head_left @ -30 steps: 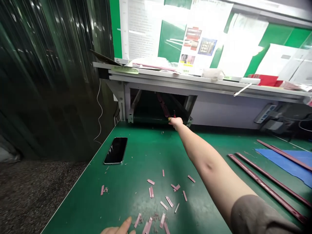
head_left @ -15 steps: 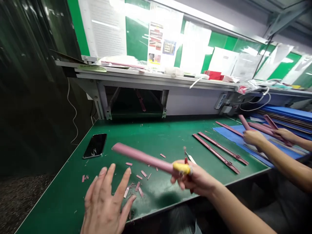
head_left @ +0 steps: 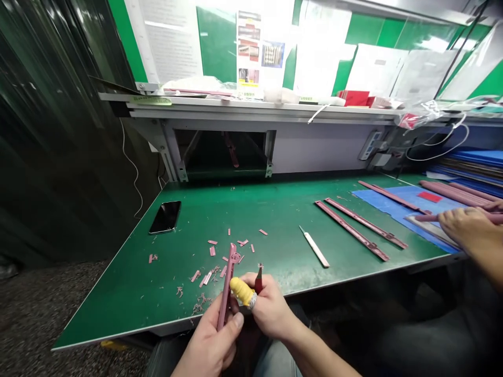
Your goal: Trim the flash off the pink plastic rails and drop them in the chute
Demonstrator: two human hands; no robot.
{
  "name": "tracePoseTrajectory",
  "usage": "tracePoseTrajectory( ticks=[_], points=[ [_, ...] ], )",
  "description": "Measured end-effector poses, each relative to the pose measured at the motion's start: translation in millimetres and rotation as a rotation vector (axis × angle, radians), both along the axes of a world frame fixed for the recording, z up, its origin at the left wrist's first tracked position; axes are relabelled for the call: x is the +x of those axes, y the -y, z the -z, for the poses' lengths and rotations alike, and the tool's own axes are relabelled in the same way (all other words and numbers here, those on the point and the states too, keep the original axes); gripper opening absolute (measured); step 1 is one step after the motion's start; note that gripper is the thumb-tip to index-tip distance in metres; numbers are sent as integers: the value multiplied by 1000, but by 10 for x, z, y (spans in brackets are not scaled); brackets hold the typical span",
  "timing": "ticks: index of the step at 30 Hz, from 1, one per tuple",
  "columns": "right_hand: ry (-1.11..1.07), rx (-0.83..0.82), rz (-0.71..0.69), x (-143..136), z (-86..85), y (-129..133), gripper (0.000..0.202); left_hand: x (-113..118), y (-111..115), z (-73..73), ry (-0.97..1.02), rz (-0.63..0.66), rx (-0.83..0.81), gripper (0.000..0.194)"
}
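Note:
My left hand (head_left: 212, 335) is closed around the lower end of a narrow pink plastic strip (head_left: 227, 285), which points away from me and tilts upward. Its far end has a small round fitting. My right hand (head_left: 269, 306) is at the strip's right side, one digit wrapped in a yellow cover (head_left: 241, 291) close against it. A slim red-handled tool (head_left: 258, 280) pokes up from the right fist; its working end is hard to make out. Pink offcuts (head_left: 212, 251) and curled shavings lie on the green tabletop (head_left: 275, 209) beyond my hands.
A white-handled pointed tool (head_left: 316, 250) lies to the right. Past it rest two pink strips (head_left: 351, 230). A co-worker's hand (head_left: 463, 225) holds a pink piece over a blue sheet (head_left: 377, 198). A phone (head_left: 165, 217) lies at left. A shelf (head_left: 236, 107) runs across the back.
The strip has come from my right hand into my left, close to the table's front edge. My left hand was spread open before and is now closed. The co-worker's raised pieces have come down.

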State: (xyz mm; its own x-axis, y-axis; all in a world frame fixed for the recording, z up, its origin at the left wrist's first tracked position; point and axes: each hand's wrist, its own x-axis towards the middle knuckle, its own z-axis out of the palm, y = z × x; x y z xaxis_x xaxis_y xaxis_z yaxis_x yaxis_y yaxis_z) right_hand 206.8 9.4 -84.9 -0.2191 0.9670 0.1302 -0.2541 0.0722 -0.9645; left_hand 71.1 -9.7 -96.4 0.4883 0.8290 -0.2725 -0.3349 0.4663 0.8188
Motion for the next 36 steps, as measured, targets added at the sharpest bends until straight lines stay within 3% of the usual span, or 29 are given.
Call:
tracePoseTrajectory(
  ticks=[3, 7, 10, 12, 14, 17, 20, 24, 31, 36],
  points=[
    [6, -39, 96, -15, 68, -37, 33, -24, -15, 35, 153, 48, -186, 32],
    [252, 89, 220, 157, 105, -185, 28, -72, -78, 52, 200, 17, -208, 38],
    [570, 174, 358, 407, 188, -350, 42, -193, -123, 38, -8, -83, -152, 39],
    [662, 168, 414, 556, 251, -421, 42, -317, -140, -7, -199, -156, -87, 40],
    [660, 173, 413, 638, 270, -423, 26, -434, -142, -80, -308, -204, -29, 40],
    [672, 230, 303, 606, 169, -312, 15, -522, -123, -204, -341, -245, -22, 51],
    [708, 339, 175, 461, -10, -173, 16, -508, -91, -280, -258, -229, -114, 43],
    [732, 458, 220, 304, -161, -113, 24, -459, -49, -293, -222, -134, -151, 31],
    [810, 544, 248, 298, -164, -111, 21, -435, -4, -292, -344, -19, -92, 34],
    [651, 550, 197, 362, -163, -126, 18, -412, 49, -327, -433, -76, 17, 37]
  ],
)
